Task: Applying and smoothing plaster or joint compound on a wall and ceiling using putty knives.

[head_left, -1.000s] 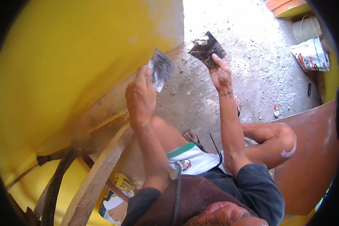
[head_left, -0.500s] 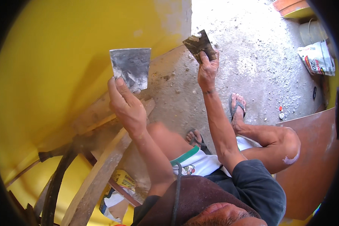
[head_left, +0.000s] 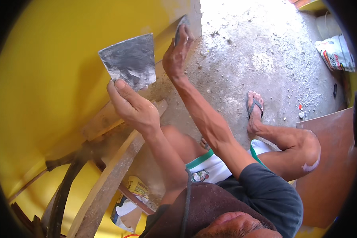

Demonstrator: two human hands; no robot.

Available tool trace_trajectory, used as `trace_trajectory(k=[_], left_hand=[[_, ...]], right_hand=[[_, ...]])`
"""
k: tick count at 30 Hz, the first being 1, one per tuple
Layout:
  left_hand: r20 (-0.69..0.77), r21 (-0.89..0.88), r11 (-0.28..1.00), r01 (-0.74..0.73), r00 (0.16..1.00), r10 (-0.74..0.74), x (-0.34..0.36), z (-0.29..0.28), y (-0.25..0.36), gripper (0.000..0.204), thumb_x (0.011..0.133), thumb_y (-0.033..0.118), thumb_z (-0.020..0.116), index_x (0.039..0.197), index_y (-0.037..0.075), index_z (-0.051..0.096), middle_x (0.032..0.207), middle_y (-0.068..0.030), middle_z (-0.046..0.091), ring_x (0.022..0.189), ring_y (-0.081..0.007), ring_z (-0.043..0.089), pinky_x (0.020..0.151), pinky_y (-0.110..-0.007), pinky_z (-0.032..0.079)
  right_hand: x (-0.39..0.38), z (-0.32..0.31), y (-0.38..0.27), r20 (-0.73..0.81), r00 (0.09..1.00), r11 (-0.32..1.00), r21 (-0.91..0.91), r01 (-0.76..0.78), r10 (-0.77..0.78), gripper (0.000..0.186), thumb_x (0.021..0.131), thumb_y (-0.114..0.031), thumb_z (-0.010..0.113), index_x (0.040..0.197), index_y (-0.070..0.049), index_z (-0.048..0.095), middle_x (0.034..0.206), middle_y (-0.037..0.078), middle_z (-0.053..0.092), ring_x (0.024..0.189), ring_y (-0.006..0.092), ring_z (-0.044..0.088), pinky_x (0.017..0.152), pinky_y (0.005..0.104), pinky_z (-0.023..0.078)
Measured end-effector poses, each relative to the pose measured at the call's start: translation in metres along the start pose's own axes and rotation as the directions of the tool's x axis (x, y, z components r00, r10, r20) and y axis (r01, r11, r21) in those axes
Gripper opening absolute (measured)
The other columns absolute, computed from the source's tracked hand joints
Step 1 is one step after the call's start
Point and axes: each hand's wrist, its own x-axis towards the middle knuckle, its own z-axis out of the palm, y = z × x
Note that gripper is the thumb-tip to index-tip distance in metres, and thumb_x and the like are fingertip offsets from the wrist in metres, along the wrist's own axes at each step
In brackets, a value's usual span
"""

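My left hand (head_left: 133, 107) holds up a flat grey metal putty scraper (head_left: 131, 57), its thumb on the near face. White putty is smeared along the scraper's lower part. My right hand (head_left: 178, 55) reaches further out and holds a second flat putty scraper (head_left: 182, 24), seen nearly edge-on. Its blade is at the yellow wall (head_left: 79, 43), near the wall's whitish end; whether it touches cannot be told. Part of that blade is hidden behind my fingers.
Wooden beams (head_left: 107, 178) lean at the lower left, with a torn yellow bag (head_left: 137, 188) behind them. Rubble dots the concrete floor (head_left: 230, 75). A brown board (head_left: 325, 170) stands at right; a white printed sack (head_left: 335, 53) and a bucket (head_left: 328, 25) are beyond it.
My right hand has swung left to the wall and turned its scraper edge-on. My left hand's scraper has tilted and moved slightly up and left.
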Motion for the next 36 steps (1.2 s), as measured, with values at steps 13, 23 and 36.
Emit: trace_trajectory(k=[13, 23, 36], left_hand=[[-0.048, -0.115, 0.992, -0.054, 0.998, 0.049, 0.008, 0.008, 0.001, 0.029, 0.102, 0.02, 0.037, 0.097, -0.006, 0.049, 0.072, -0.0114, 0.049, 0.062, -0.0196, 0.044, 0.057, -0.031, 0.039], [-0.193, -0.175, 0.979, -0.106, 0.979, 0.072, 0.011, 0.004, -0.008, 0.03, 0.102, 0.02, 0.036, 0.089, -0.006, 0.046, 0.07, -0.0077, 0.043, 0.062, -0.0174, 0.039, 0.055, -0.031, 0.034], [-0.202, -0.211, 0.977, -0.008, 0.979, -0.036, 0.003, 0.001, 0.007, 0.031, 0.102, 0.021, 0.035, 0.085, -0.004, 0.043, 0.067, -0.0027, 0.035, 0.06, -0.0127, 0.033, 0.051, -0.026, 0.029]], right_hand=[[0.059, -0.06, 0.019, 0.38, 0.828, 0.889, 0.029, -0.457, 0.413, 0.027, 0.094, -0.002, 0.039, 0.118, 0.003, 0.047, 0.082, 0.015, 0.052, 0.069, 0.0164, 0.048, 0.058, 0.0309, 0.047], [0.062, -0.089, -0.082, 0.329, 0.903, 0.9, 0.242, -0.362, 0.275, 0.027, 0.096, -0.013, 0.043, 0.115, 0.001, 0.056, 0.091, 0.012, 0.063, 0.066, 0.0141, 0.048, 0.063, 0.033, 0.045], [0.039, 0.008, -0.01, -0.015, 0.99, 0.987, -0.084, 0.137, -0.138, 0.051, 0.091, -0.007, 0.045, 0.138, 0.002, 0.027, 0.133, 0.027, 0.03, 0.119, 0.0382, 0.036, 0.097, 0.0518, 0.039]])
